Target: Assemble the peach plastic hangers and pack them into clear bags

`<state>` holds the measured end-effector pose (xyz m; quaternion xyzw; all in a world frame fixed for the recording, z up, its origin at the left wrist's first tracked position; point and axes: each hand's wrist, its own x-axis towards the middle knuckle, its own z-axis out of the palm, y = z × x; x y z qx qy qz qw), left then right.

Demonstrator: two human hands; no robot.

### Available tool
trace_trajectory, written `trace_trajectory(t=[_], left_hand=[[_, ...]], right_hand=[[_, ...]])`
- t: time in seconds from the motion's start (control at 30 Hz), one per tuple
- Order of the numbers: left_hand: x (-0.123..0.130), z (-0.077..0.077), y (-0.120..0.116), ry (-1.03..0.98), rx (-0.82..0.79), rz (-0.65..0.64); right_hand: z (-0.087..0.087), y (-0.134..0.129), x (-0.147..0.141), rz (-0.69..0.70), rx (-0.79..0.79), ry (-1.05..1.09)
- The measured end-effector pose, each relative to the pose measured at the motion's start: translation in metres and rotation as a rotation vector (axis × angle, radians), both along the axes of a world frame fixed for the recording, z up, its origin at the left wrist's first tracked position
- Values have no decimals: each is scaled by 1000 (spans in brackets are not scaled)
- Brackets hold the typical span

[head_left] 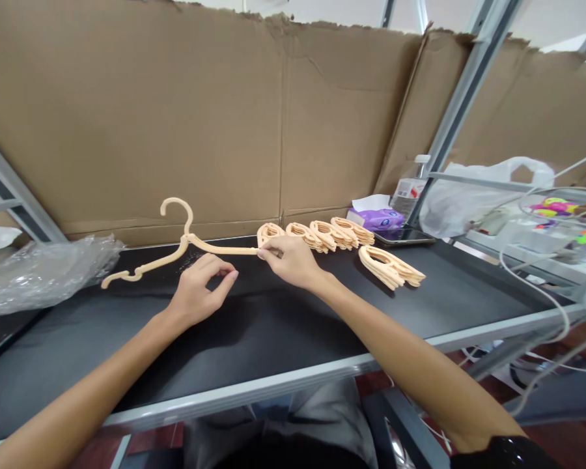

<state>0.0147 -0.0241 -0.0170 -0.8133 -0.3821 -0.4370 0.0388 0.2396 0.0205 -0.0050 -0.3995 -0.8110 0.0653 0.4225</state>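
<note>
A cream plastic hanger is unfolded, its hook up and its two arms spread left and right. My right hand pinches the tip of its right arm. Below the hanger's middle, my left hand is curled, with a gap between thumb and forefinger and nothing in it. Several bundles of folded cream hangers stand in a row behind and right of my right hand, which partly covers the nearest ones. Another bundle lies nearer on the black table.
A purple tissue pack, a bottle and a phone are at the back right. Crumpled clear plastic lies left. Cardboard walls the back; white cables hang at the right.
</note>
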Motion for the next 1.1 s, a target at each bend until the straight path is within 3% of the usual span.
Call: trace_trajectory(t=[0.13,0.3,0.37,0.5,0.57,0.8,0.97,1.1], left_hand=[[-4,-2,12,-327,-293,69],[-6,7,19,-879,-531,-160],[-4,11,18,-971,-578,-210],[-4,15,17,-1080,-592,-242],[-7,17,18,-1137,-564,-243],[-10,16,19,-1128,-540,-235],[-2,7,17,-989,-544,-199],[2,-4,16,-807,-613,-191]], right_hand=[[0,2,1,-45,-34,97],[0,0,-1,31,-71,78],[0,-3,-3,-1,-6,44],[4,-11,-5,-124,299,56],[5,-14,-6,-119,328,21],[2,-17,-13,-114,-88,-141],[4,-22,-13,-103,-102,-69],[-2,-25,-19,81,-143,-31]])
